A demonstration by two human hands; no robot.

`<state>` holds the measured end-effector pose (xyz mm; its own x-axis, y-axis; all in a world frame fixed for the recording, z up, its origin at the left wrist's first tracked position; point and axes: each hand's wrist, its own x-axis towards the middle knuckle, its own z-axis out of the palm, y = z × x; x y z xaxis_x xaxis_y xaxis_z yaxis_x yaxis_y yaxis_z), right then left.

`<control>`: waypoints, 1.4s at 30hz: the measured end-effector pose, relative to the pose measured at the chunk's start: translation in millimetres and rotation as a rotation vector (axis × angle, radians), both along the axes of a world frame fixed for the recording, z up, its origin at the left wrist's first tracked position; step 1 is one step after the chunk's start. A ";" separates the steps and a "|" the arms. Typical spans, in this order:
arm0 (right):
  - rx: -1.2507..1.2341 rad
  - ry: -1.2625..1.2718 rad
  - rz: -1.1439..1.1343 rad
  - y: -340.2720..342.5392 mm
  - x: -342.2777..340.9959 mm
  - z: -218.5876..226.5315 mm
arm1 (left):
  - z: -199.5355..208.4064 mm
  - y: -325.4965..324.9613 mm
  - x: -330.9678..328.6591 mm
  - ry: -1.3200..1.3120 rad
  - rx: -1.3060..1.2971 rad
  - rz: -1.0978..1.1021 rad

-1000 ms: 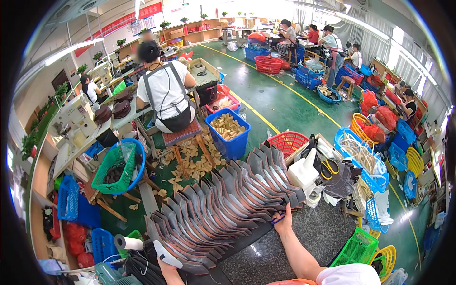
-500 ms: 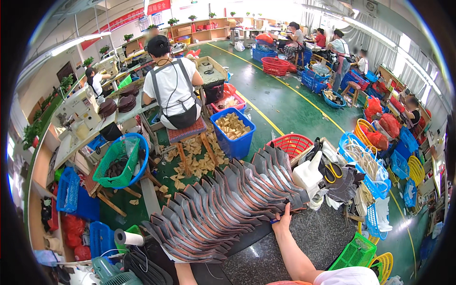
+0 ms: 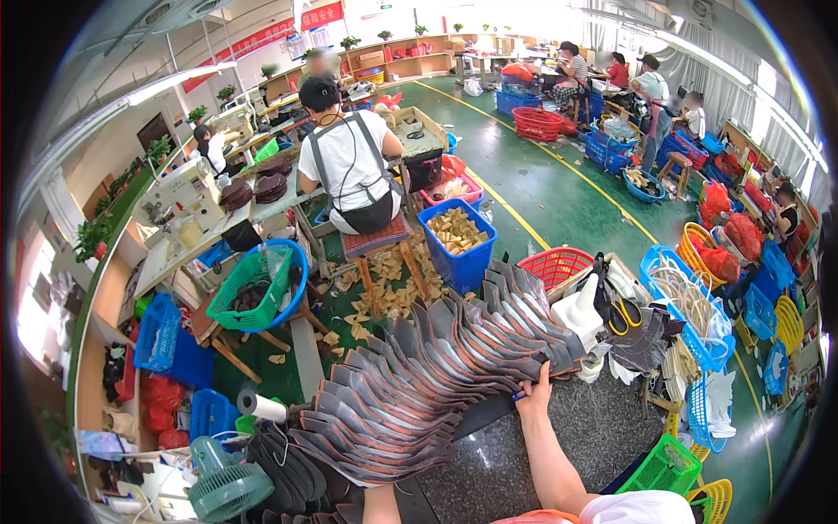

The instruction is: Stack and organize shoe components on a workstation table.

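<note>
Grey shoe-upper pieces (image 3: 436, 375), dozens of flat leather-like cut shapes, lie fanned in one long overlapping row, running diagonally across the dark speckled stone worktop (image 3: 559, 445) from lower left to upper right. Each piece overlaps its neighbour like a roof tile, with a lighter grey band showing along its edge, and the row looks tidy and evenly spaced. The step in hand looks like working along that spread-out row, at its right-hand end. The right hand (image 3: 534, 397) reaches up from the bottom edge, fingers together and pressed on the edge of the last pieces, with something small and blue pinched at the fingertips; what it is, I cannot tell. The left hand (image 3: 381, 500) barely shows at the lower edge under the near end of the row, and whether it grips anything I cannot tell. Next move, by my reading, calls for a steady touch so the overlap does not slide. Nearby, a white squeeze bottle (image 3: 578, 310) stands just beyond the row, yellow-handled scissors (image 3: 618, 316) beside it.
</note>
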<state>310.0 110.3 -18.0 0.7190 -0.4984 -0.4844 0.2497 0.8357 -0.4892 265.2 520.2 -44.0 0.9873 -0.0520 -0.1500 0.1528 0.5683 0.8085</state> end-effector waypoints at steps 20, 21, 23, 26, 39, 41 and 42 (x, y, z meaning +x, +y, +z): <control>-0.332 0.003 0.574 -25.7 -14.3 95.2 | -59.6 -224.3 -217.0 0.159 -0.030 -0.198; -0.361 0.020 0.631 -27.8 -17.2 102.8 | -57.3 -237.9 -247.2 0.194 -0.018 -0.158; -0.424 -0.129 0.741 -29.4 -20.6 109.5 | -60.9 -267.9 -295.4 0.242 -0.029 -0.112; -0.524 -0.283 0.849 -13.5 -34.8 121.3 | -67.9 -313.9 -333.6 0.278 -0.038 -0.062; -0.711 -0.315 1.368 29.0 6.0 88.7 | -93.2 -465.9 -369.2 0.313 -0.037 0.078; -0.679 -0.186 1.388 19.8 22.3 62.7 | -97.5 -487.7 -363.2 0.314 -0.045 0.091; -0.647 -0.090 1.389 7.3 36.1 45.1 | -99.1 -500.0 -358.0 0.311 -0.052 0.087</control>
